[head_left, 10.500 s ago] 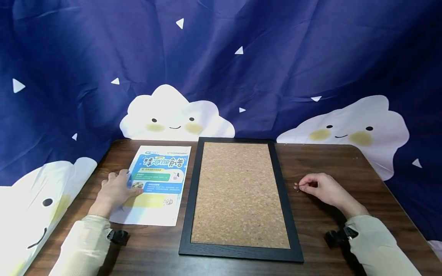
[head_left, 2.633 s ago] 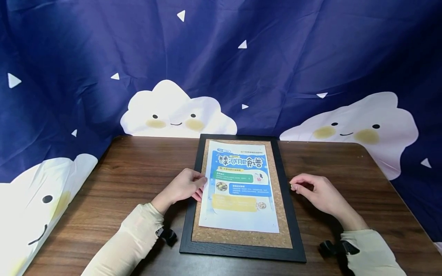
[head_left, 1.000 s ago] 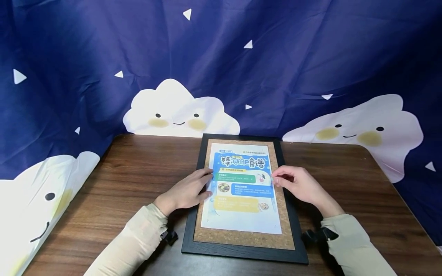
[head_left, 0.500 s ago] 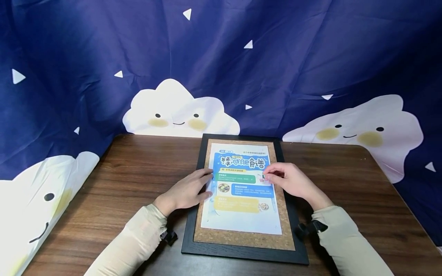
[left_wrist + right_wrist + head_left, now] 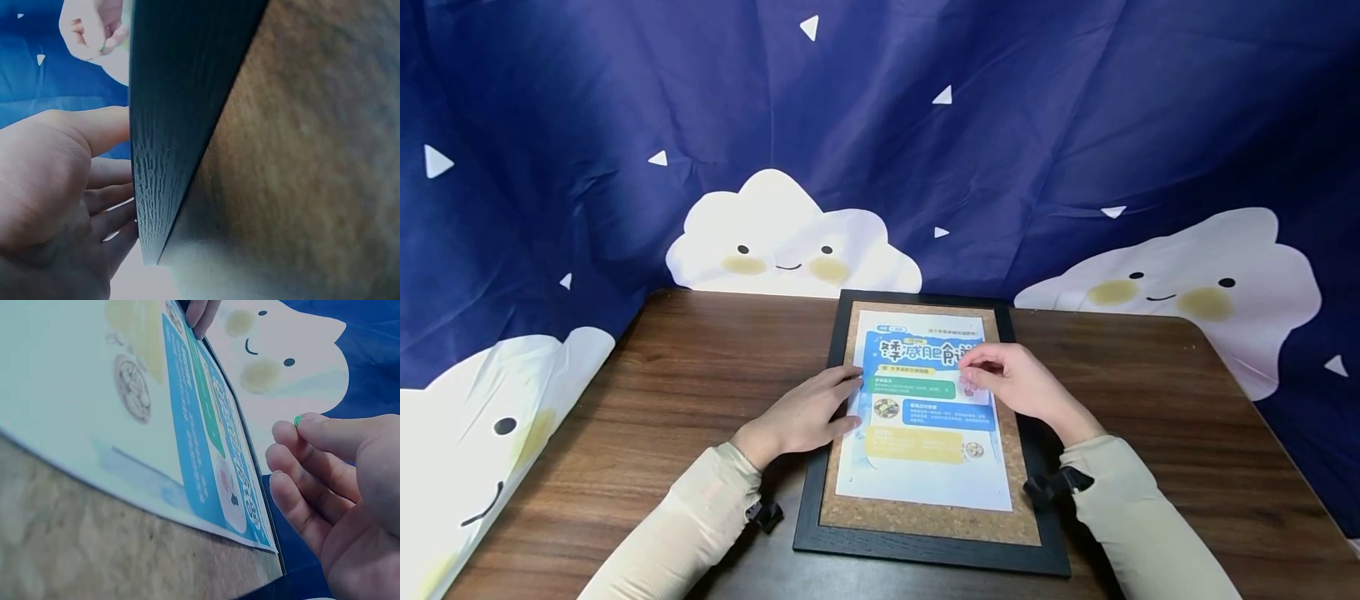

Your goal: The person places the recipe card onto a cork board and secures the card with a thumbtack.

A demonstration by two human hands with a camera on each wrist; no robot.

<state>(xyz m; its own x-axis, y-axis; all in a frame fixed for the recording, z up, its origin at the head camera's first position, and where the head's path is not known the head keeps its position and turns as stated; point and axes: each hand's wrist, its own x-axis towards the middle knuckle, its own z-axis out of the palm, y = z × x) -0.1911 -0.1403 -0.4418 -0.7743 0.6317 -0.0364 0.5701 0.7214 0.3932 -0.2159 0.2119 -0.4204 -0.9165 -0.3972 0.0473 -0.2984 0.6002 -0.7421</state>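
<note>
- Blue cloth behind both hands.
- R hand pinches tiny green bit; paper is below it.
- L hand, fingers spread, is on paper's edge.
- Green bit might drop b/c it's small.

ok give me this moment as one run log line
left hand: at left edge of poster | right hand: pinches small green piece over poster | poster: lying on framed cork board
</note>
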